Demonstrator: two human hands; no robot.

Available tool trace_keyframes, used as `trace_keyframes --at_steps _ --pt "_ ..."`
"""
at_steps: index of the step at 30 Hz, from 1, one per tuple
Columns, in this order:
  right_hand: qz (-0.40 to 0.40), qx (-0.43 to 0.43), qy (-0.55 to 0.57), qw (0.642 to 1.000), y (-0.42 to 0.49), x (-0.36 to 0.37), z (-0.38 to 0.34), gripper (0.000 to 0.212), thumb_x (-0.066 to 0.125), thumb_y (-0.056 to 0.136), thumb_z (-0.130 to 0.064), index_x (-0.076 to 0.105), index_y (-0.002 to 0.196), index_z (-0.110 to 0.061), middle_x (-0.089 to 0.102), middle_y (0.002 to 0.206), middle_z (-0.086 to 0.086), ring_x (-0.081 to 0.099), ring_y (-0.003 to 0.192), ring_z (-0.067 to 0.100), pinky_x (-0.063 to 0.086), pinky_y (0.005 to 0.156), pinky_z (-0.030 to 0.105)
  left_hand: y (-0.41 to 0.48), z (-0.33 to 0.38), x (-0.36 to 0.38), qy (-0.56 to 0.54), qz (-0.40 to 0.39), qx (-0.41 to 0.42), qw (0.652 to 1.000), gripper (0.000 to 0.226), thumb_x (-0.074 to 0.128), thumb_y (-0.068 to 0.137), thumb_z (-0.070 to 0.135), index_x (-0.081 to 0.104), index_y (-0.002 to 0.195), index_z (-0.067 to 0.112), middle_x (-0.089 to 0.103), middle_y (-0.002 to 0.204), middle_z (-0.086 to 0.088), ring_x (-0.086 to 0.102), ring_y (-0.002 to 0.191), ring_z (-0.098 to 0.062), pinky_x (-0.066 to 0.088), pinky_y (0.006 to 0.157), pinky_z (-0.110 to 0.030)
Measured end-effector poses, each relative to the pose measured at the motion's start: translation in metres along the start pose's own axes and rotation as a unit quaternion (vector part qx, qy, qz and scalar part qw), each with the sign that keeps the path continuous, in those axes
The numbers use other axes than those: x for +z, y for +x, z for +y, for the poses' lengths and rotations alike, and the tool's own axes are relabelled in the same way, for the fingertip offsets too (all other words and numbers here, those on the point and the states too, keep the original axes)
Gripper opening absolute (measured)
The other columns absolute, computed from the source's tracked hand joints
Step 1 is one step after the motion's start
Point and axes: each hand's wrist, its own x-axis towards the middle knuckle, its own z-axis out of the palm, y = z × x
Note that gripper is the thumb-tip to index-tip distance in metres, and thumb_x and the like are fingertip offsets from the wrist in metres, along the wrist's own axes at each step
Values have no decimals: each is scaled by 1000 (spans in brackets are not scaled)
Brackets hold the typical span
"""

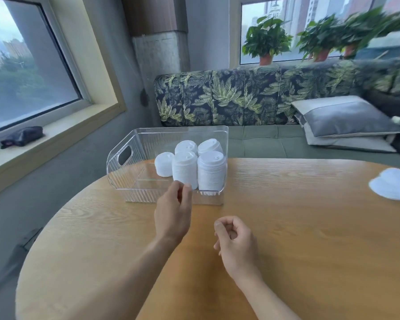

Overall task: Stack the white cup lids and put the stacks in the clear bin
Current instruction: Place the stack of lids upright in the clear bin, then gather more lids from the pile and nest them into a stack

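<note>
**Head view.** The clear bin (pixel 125 155) stands on the wooden tabletop (pixel 286 227), close to its far edge, with the handle cut-out in the bin's left end wall.

Five stacks of white cup lids (pixel 210 172) stand upright inside, crowded against the bin's right end wall: two at the back, two tall ones at the front, and a shorter stack (pixel 164 163) just left of them. Packing them into one end probably lets the columns prop each other up, and it leaves the bin's left half free for more.

The left hand (pixel 173 211) is at the bin's near wall, fingertips level with the foot of the front middle stack (pixel 185 172). Its fingers are nearly straight and close together, the thumb alongside, and it holds nothing. Whether it touches the wall cannot be told.

The right hand (pixel 234 241) hangs over the tabletop on the near side of the bin, fingers loosely curled — nothing in it either.

A pile of loose lids (pixel 393 185) lies well to the right of the bin, at the frame's edge, too blurred to count. These look like the work left over. They are well apart from both hands, with the right hand the nearer one.
</note>
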Motion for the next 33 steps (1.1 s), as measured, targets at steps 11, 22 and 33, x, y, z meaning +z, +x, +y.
trace_keyframes --at_steps 11,22,33 --pt "92 1 -39 995 -71 -146 7 15 68 94 -21 70 81 -28 70 69 -9 67 66 12 53 62 28 -148 57 44 44 -141 -16 989 43 56 102 44 46 67 21 52 58 12 46 58 -15 36 53 -32" --pt "168 20 -98 981 -76 -278 18 17 70 91 -16 71 78 -27 71 73 -15 64 68 5 50 65 22 -210 118 119 46 -241 33 969 34 60 97 50 54 75 25 59 71 19 54 69 -10 46 60 -31" --pt "254 24 -106 961 -28 -356 29 14 70 92 -13 71 84 -25 72 76 -12 64 74 -2 46 66 9 -210 179 223 -46 -264 -6 963 21 53 83 58 61 84 39 66 79 28 62 76 0 52 70 -34"
